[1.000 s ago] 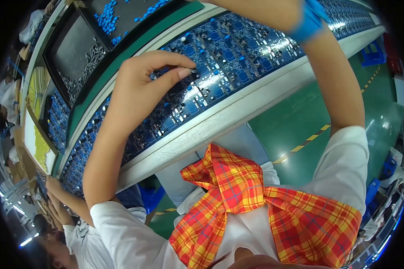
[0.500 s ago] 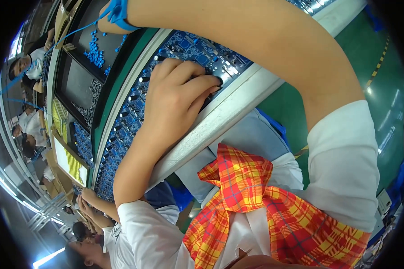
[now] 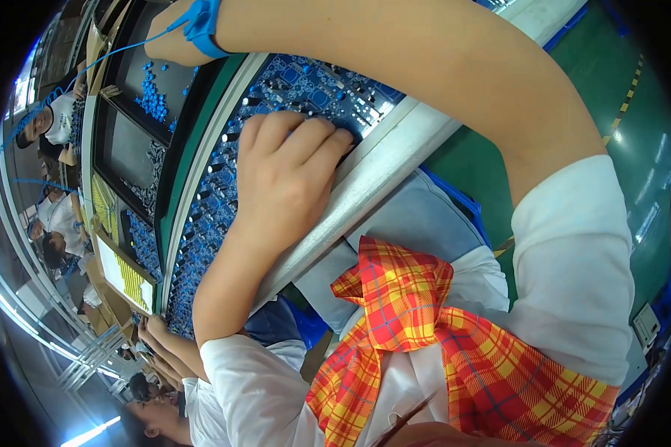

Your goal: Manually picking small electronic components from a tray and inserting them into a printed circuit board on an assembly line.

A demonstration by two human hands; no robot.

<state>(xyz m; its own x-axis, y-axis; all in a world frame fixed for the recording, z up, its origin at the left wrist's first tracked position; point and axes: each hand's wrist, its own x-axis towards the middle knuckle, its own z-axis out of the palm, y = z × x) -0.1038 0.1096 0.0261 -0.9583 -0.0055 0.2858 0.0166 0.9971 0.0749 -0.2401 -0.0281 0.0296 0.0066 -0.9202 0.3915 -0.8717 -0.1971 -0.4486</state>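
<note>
Two hands at the table: left hand [image 3: 287,175], fingers curled, presses a blue circuit board [image 3: 306,86] studded with small components; right hand's [image 3: 168,37] grip cannot be told.

Circuit boards [image 3: 224,201] are lying in a row along the conveyor surface [image 3: 395,156], the left hand [image 3: 287,175] resting on them; trays of parts [image 3: 145,112] are sitting behind, under the right wrist [image 3: 179,33].

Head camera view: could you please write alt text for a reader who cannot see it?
A person's left hand presses fingertips onto a blue circuit board on a conveyor line. Their right arm, wearing a blue wrist strap, reaches over it toward a black tray of small parts.
</note>
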